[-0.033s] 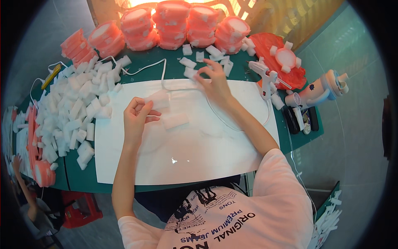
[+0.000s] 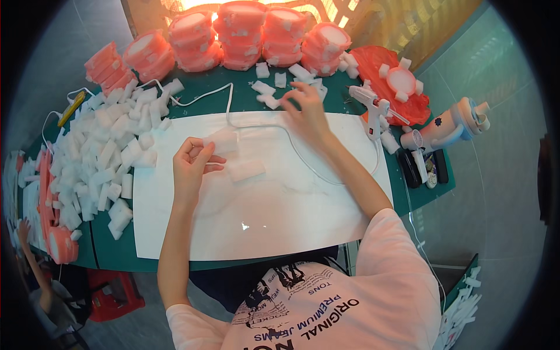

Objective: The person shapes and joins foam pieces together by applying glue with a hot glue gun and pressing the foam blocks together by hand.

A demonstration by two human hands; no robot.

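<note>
My left hand (image 2: 195, 160) is closed, its thumb and fingers pinching a white foam block (image 2: 224, 143) just above the white board (image 2: 280, 227). A second foam block (image 2: 246, 171) lies flat on the board beside my fingertips. My right hand (image 2: 306, 116) is over the board's far edge with its fingers apart and nothing visible in them. Closest to its thumb is a small foam piece (image 2: 269, 101) in a loose group of white pieces. A white glue gun (image 2: 372, 108) rests to the right of that hand, and its white cable (image 2: 262, 125) runs across the board.
A big heap of white foam blocks (image 2: 111, 146) covers the left side of the green table (image 2: 201, 87). Stacked pink foam rounds (image 2: 242, 35) line the back. At right are a red plastic bag (image 2: 373, 61), a tumbler (image 2: 443, 125) and a small fan (image 2: 417, 151). Another person's arm (image 2: 35, 256) shows far left.
My right hand has shifted slightly right, away from the small foam piece. The cable on the board has moved a little. My left hand keeps its hold on the foam block.
</note>
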